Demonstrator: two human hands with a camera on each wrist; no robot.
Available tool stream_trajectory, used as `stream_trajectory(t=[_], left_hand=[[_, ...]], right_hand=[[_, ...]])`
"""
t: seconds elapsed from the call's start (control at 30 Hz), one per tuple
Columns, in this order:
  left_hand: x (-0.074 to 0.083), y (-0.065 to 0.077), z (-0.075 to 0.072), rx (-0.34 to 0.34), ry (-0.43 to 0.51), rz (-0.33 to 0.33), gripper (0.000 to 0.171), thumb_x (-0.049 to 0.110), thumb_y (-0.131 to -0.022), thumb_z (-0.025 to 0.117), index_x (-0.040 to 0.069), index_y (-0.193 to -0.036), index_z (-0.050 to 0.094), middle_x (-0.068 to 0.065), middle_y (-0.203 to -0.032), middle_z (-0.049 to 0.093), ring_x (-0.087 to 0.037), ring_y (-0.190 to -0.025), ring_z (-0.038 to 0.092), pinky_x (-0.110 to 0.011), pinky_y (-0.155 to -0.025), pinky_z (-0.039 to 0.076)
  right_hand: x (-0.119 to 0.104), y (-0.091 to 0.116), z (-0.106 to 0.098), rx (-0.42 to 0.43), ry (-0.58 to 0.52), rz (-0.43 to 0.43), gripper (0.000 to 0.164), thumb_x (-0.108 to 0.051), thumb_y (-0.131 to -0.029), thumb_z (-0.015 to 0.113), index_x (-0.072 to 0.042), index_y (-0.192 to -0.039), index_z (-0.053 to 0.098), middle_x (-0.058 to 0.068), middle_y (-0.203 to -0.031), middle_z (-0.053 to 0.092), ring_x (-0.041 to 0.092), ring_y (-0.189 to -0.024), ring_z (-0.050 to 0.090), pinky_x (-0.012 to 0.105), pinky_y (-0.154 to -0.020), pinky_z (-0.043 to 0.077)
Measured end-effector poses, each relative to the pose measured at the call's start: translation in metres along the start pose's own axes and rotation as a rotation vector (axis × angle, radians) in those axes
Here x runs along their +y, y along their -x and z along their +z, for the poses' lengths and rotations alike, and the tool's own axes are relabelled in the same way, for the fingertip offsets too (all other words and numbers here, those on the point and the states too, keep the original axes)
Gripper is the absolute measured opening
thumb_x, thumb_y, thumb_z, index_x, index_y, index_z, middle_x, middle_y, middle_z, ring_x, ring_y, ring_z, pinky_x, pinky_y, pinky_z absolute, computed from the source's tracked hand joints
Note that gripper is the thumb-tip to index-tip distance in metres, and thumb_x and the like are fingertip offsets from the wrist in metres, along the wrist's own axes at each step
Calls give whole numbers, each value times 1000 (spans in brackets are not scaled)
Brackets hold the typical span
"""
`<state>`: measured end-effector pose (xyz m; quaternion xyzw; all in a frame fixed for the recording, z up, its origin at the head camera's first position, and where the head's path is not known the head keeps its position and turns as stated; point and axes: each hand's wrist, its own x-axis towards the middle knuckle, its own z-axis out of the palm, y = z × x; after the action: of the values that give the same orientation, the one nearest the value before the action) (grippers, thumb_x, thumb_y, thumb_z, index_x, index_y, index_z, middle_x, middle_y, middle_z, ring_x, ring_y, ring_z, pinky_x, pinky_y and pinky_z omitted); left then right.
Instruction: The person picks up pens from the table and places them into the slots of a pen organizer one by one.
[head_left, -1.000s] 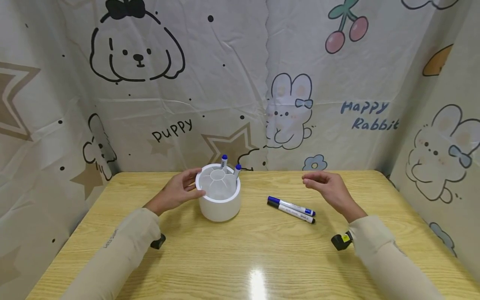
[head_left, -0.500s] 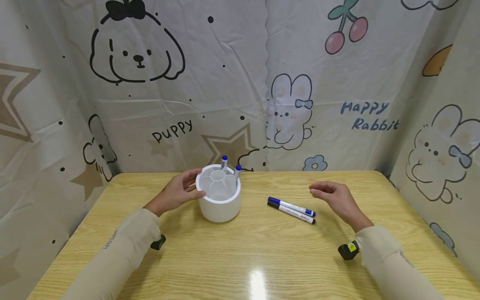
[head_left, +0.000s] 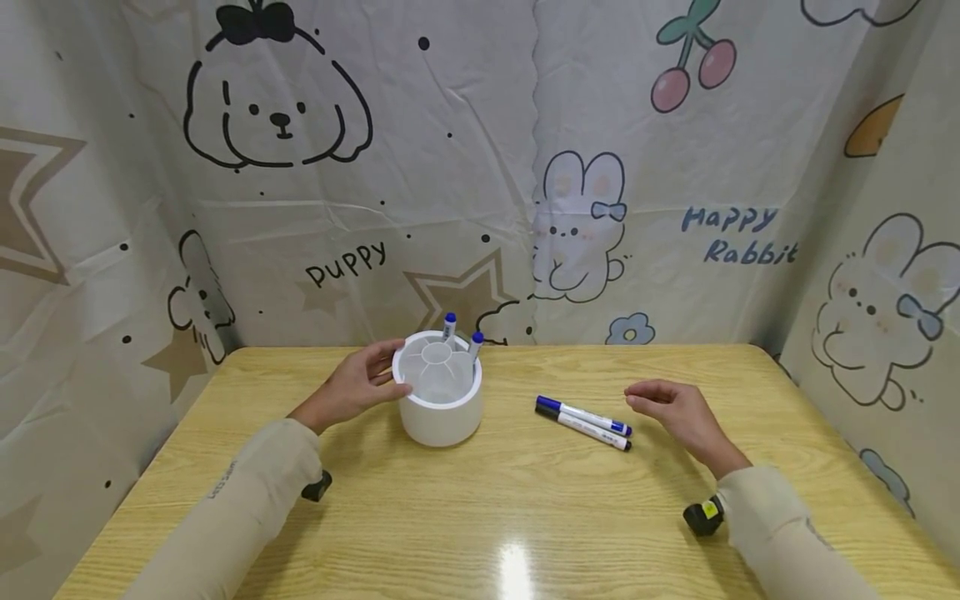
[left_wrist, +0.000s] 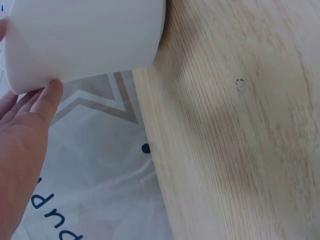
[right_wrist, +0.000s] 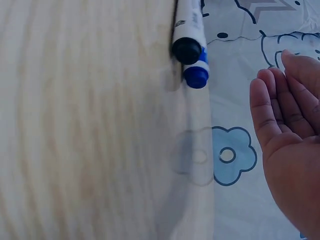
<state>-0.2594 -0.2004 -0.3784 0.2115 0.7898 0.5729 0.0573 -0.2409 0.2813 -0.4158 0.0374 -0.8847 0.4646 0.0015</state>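
Observation:
A round white pen holder [head_left: 441, 421] with clear compartments stands left of the table's middle. Two blue-capped markers [head_left: 476, 344] stick up from its back and right compartments. My left hand [head_left: 356, 385] grips its left side, thumb at the near rim and fingers behind; in the left wrist view these fingers touch the white wall [left_wrist: 90, 40]. A blue marker [head_left: 592, 417] and a black marker [head_left: 588, 429] lie side by side on the table. Just right of them hovers my right hand [head_left: 678, 417], fingers loosely bent around nothing; the right wrist view has the markers' ends beside it.
The wood-grain table [head_left: 450, 525] backs onto a printed cloth [head_left: 450, 167], which also hangs at both sides. Black wrist cameras [head_left: 703, 517] sit under both sleeves.
My right hand has moved right and nearer to me, lowering beside the two lying markers. My left hand, the pen holder and the markers have stayed in place.

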Motion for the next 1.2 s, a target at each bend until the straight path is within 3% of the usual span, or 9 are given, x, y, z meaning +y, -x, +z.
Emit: stream_trajectory(t=[0.37,0.8,1.2], left_hand=[[0,1,0,-1,-19,-6,73,1,-90,74,-12,-148,32,-31,-151,36,-43,-138,40,-48,-112,39],[-2,0,0,6,-28,-7,73,1,-89,74,-12,-148,32,-31,-151,37,-43,-138,40,-45,-111,41],[-4,0,-2,3,-18,-15,74,3,-89,75,-11,-149,32,-30,-152,36,-42,-139,38,-48,-112,39]], right_hand=[[13,1,5,-10,86,-8,33,-27,-95,72,-1,-115,72,12,-113,72,27,-109,63,20,-81,52],[25,-4,10,-71,119,-62,28,-21,-93,74,-1,-111,73,11,-110,72,23,-102,64,24,-82,53],[23,-3,15,-140,89,-93,26,-5,-87,77,7,-110,71,14,-102,72,20,-91,67,19,-75,56]])
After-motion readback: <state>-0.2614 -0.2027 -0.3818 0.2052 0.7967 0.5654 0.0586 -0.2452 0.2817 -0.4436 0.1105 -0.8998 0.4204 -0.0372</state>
